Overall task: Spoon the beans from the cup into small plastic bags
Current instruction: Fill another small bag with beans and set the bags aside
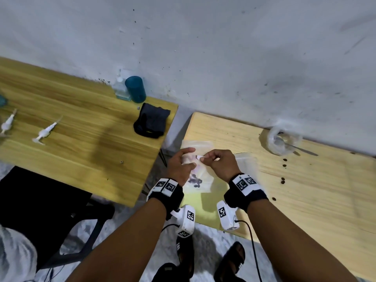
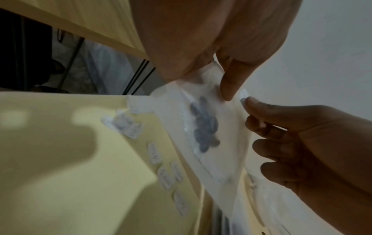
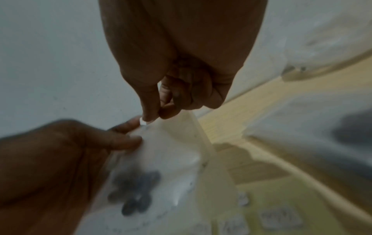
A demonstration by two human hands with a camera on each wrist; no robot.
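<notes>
Nearby: teal cup (image 1: 135, 88), black cloth (image 1: 151, 120) on left table (image 1: 77, 127); stray beans (image 1: 282, 181) on right table (image 1: 317, 180)
Bag (image 1: 200, 180): over right table's near-left corner, dark beans inside (image 1: 194, 180)
Left hand (image 1: 180, 164): fingers pinch bag top
Right hand (image 1: 220, 164): curled, thumb and forefinger pinch bag top
Clear cup (image 1: 281, 142): by wall, spoon (image 1: 299, 148) in it

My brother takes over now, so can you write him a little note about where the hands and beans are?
Left hand holds the small plastic bag at its top edge; right hand pinches the same edge from the other side.
Bag is lifted above the light table, with dark beans inside.
Clear cup with the spoon sits by the wall; a few beans lie spilled on the table.
Done: this bag has beans.
Left: probably close it, then fill the other bags.
</notes>
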